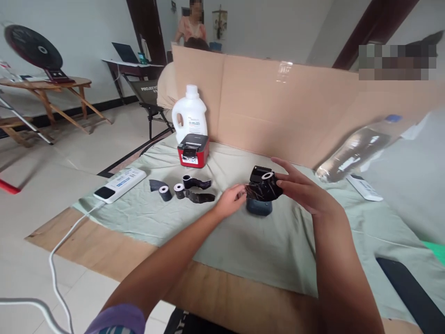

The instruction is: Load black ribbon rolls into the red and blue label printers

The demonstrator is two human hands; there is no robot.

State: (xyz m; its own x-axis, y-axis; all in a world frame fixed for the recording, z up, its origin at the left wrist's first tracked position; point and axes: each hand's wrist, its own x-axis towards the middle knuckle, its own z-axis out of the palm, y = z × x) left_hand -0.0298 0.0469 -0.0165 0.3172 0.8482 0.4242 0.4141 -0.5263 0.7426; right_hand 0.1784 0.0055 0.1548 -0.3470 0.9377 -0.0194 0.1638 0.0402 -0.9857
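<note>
My left hand (230, 199) pinches the edge of black plastic wrap around a small paper roll (266, 184). My right hand (301, 188) holds the same wrapped roll from the right, fingers spread over it. The roll hovers just above a dark blue label printer (259, 207) on the pale green cloth (264, 241). Left of my hands lie three more small rolls (174, 190) with torn black wrappers (200, 197).
A red label printer (193, 150) stands before a white detergent jug (189, 113). A white power strip (120, 184) lies at the left, a plastic bottle (358, 149) and a remote (365, 187) at the right. A cardboard wall (306, 111) backs the table. A person stands far behind.
</note>
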